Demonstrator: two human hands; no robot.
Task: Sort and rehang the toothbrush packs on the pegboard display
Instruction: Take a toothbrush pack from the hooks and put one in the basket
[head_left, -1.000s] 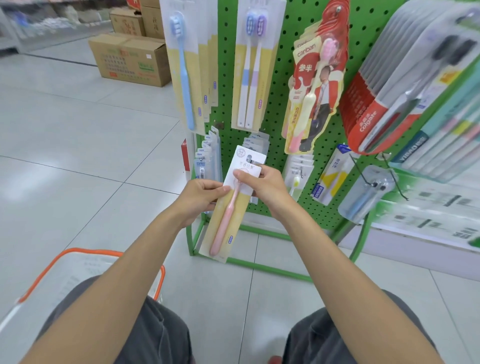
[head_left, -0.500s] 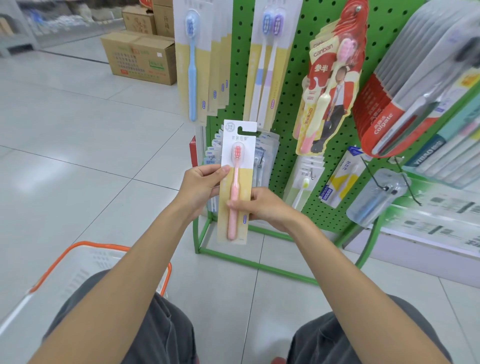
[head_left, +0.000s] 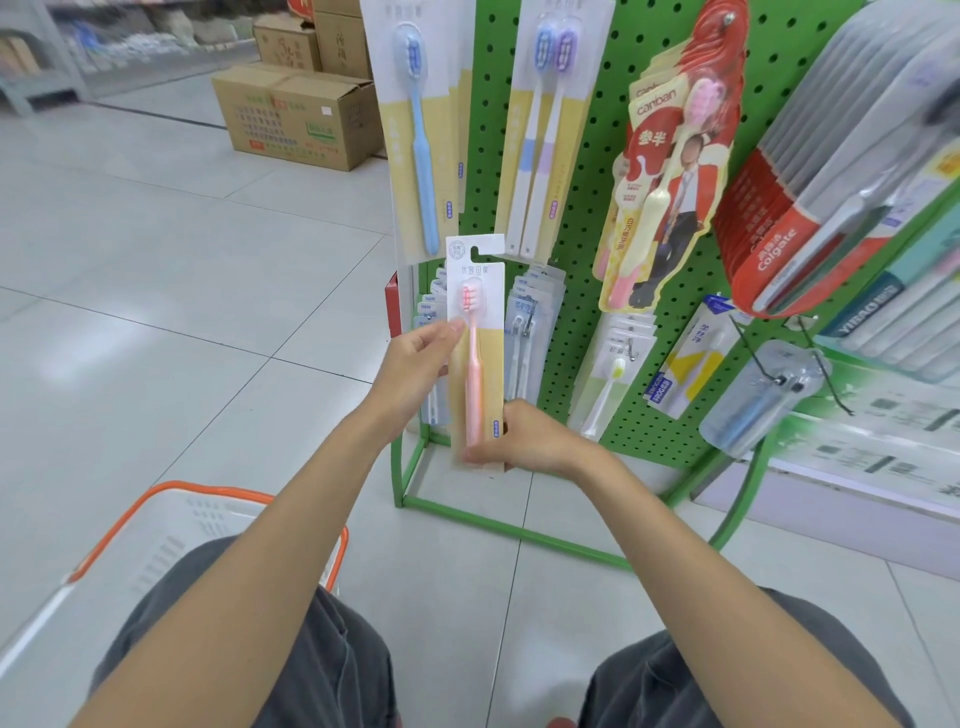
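2 grips clamped on upright toothbrush pack, left hand mid-edge, right hand bottom edge, pegboard behind.

A white basket with an orange rim sits on pale floor tiles; well beyond the basket stands a large cardboard box; farther beyond the basket, smaller cardboard boxes.

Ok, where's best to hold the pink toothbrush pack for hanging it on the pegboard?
Pinch the pink toothbrush pack by its flat card edges low down, coming from below. It stands upright with its hook cut-out on top, which should probably be left free for a peg. The left hand pinches the left edge, the right hand grips the bottom end.
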